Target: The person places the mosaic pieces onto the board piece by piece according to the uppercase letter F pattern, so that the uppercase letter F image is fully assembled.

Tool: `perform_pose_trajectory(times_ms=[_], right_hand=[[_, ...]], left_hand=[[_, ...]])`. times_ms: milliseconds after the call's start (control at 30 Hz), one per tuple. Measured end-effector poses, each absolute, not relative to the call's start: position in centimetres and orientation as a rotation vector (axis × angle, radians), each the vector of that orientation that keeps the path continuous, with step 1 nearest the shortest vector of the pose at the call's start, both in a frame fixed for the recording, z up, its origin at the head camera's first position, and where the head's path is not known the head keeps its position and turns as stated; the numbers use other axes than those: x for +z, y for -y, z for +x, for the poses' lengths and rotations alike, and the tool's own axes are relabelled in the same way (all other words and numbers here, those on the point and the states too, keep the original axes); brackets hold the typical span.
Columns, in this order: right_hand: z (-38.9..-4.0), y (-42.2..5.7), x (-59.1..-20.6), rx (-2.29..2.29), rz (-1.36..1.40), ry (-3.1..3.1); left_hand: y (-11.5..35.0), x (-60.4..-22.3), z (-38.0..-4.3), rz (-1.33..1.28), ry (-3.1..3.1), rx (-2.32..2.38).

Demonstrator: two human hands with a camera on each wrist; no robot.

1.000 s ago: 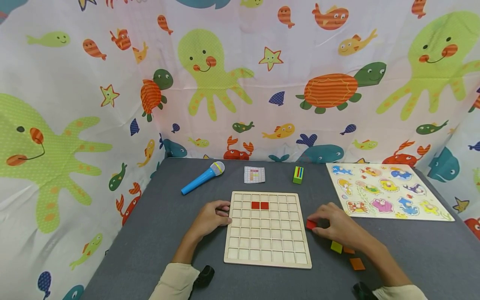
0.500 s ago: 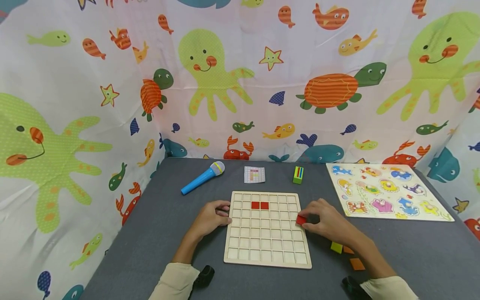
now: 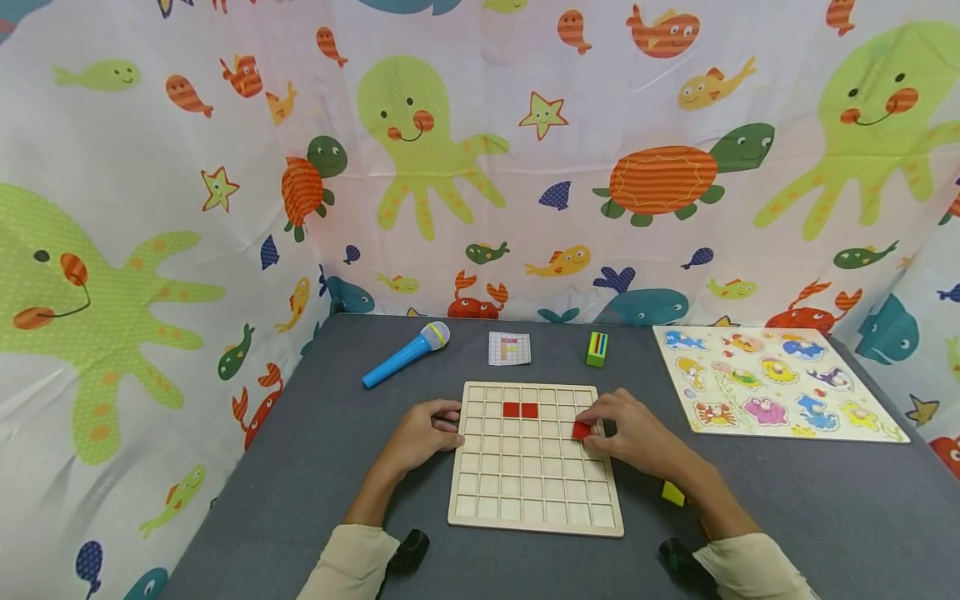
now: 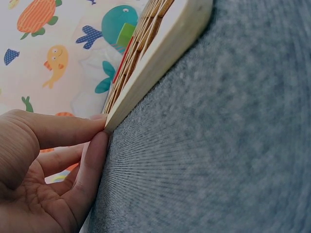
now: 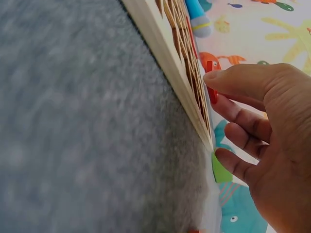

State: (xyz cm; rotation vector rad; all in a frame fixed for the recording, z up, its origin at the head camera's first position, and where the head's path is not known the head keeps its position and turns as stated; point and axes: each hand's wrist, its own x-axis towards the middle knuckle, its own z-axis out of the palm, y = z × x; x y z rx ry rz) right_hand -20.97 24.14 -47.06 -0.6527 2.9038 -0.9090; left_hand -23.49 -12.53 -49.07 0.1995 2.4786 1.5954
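A wooden grid board (image 3: 536, 467) lies in front of me, with two red square tiles (image 3: 520, 410) side by side in its second row. At its left edge, my left hand (image 3: 420, 437) grips the rim; the left wrist view has thumb and finger (image 4: 90, 155) at the board's edge (image 4: 146, 73). Over the right side of the board, my right hand (image 3: 630, 429) pinches another red square tile (image 3: 581, 430) between thumb and fingers. Seen from the right wrist, this thin tile (image 5: 212, 82) stands above the grid, its remaining fingers loosely bent.
A blue toy microphone (image 3: 405, 358), a small card with a coloured grid (image 3: 509, 349) and a green box (image 3: 596, 350) lie behind the board. A sea-animal puzzle (image 3: 772, 383) lies at right. Below the right forearm shows a yellow-green tile (image 3: 672, 493).
My right hand has carried the red tile leftward from beside the board to over its right columns. The right forearm now covers the orange tiles. The left hand stays in place.
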Motion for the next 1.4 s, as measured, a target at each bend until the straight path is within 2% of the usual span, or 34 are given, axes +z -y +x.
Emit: perform_pose_trajectory(times_ms=[1400], right_hand=[[-25.2,-20.2,-47.3,-0.941,-0.735,-2.886]], left_hand=[[12.6,-49.2,-23.7,0.183,-2.486,1.582]])
